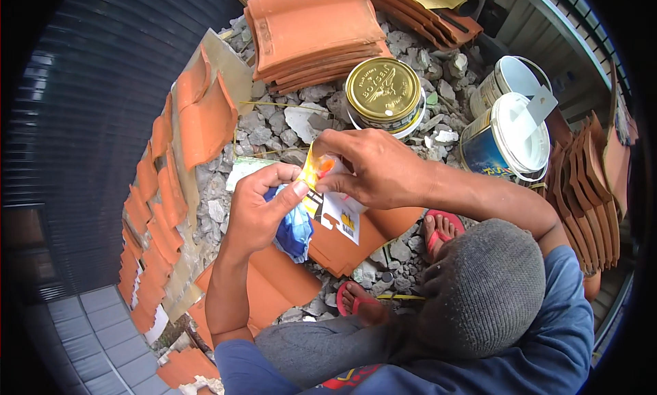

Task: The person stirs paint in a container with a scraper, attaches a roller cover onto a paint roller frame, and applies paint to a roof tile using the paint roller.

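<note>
Both of my hands are raised over the roof tiles, working at one printed packet (332, 210) of thin yellow, white and red material. My left hand (263, 203) pinches its left edge between thumb and forefinger. From the other side, my right hand (376, 166) grips the packet's upper part, fingers bent over it and thumb against it. A crumpled blue-and-white plastic wrapper (294, 227) hangs just below my left fingers; whether they hold it too, I cannot tell. Orange clay tiles (369, 241) lie beneath the packet.
Broken concrete rubble (274, 124) covers the ground. Beyond my hands stand a gold-lidded can (384, 87) and a tile stack (311, 22). Two pails (503, 138) and upright tiles (585, 189) stand right; overlapping tiles (164, 183) line the left. Red slippers (441, 224) are on my feet.
</note>
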`<state>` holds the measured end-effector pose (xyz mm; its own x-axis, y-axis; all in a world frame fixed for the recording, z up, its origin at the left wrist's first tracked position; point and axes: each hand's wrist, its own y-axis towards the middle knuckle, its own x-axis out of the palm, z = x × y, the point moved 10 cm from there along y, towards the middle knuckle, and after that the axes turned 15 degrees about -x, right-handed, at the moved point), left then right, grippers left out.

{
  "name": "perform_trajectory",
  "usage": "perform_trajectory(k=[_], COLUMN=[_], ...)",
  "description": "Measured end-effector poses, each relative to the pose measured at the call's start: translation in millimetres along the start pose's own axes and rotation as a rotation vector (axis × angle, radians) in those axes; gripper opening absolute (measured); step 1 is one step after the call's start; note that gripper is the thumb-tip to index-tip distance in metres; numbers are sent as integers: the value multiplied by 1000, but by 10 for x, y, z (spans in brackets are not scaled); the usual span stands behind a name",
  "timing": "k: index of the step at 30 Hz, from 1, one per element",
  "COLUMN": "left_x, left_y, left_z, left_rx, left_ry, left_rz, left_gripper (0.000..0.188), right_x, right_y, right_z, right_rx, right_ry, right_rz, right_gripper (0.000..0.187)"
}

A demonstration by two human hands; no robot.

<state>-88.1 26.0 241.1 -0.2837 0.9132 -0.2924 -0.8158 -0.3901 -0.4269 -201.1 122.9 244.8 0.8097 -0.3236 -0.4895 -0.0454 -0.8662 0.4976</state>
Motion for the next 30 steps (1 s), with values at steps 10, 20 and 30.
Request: perform_trajectory(k=[10,20,30], left_x=[192,363,450], left_y=[104,-35,-182], left_z=[37,47,-60], left_rx=[52,76,86], left_ry=[39,334,260], left_rz=[-88,-46,36], left_gripper=[24,18,12], right_x=[-39,103,96], right_y=[-197,-232,-266], right_z=[71,35,-161], right_rx=[139,55,30], right_ry=[153,186,67], right_rz=[62,125,-9], right_gripper=[33,26,11])
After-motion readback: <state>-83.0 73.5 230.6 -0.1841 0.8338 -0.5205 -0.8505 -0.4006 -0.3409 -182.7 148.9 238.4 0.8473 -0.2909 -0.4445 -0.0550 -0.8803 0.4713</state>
